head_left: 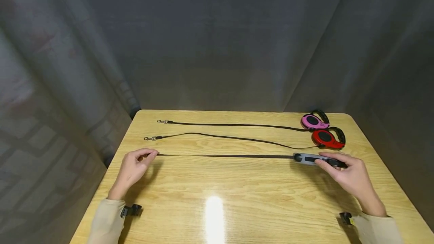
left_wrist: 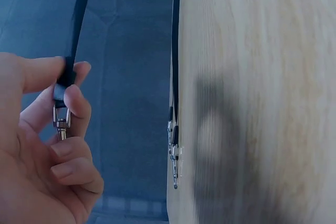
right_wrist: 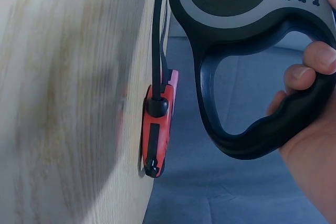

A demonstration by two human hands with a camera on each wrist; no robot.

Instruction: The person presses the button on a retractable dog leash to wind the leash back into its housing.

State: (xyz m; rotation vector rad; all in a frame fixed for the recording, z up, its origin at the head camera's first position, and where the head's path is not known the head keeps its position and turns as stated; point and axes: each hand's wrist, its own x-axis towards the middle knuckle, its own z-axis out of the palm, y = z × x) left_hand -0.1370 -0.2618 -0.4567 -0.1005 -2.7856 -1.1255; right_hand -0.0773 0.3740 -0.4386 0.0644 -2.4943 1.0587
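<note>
A grey retractable dog leash (head_left: 306,159) with a black loop handle (right_wrist: 247,150) is held above the table by my right hand (head_left: 354,174), its fingers curled at the handle and casing. Its black strap (head_left: 237,156) stretches nearly straight across to my left hand (head_left: 133,168), which pinches the strap's end between thumb and fingers. In the left wrist view a metal snap hook (left_wrist: 62,123) hangs below that pinch, its lower part hidden by the curled fingers.
A pink retractable leash (head_left: 310,122) and a red one (head_left: 322,136) lie at the back right of the wooden table (head_left: 169,206). Their straps run left, ending in metal hooks. Grey curtains (head_left: 217,48) stand behind and at both sides.
</note>
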